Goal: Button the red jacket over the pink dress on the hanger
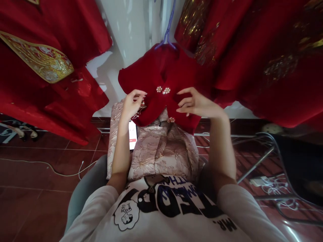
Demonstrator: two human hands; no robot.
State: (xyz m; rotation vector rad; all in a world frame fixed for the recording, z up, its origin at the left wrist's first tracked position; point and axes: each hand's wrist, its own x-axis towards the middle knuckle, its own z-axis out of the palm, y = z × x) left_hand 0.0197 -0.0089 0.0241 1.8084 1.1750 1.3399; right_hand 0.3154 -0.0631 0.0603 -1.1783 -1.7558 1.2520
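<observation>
with the red garment (146,70) on its purple hanger (167,33) between both hands, the right hand (198,103)'s fingers apart and the left hand (131,105)'s hold unclear, light, even smoothing clear of the flower clasps (166,90) seems best.

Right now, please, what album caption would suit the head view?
Left hand and right hand flank the beaded flower clasps of a red capelet on a purple hanger.

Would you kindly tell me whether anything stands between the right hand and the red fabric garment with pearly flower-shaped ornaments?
Nothing visible stands between the bare right hand and the red fabric garment; the pearly flower-shaped ornaments lie to the hand's left.
</observation>
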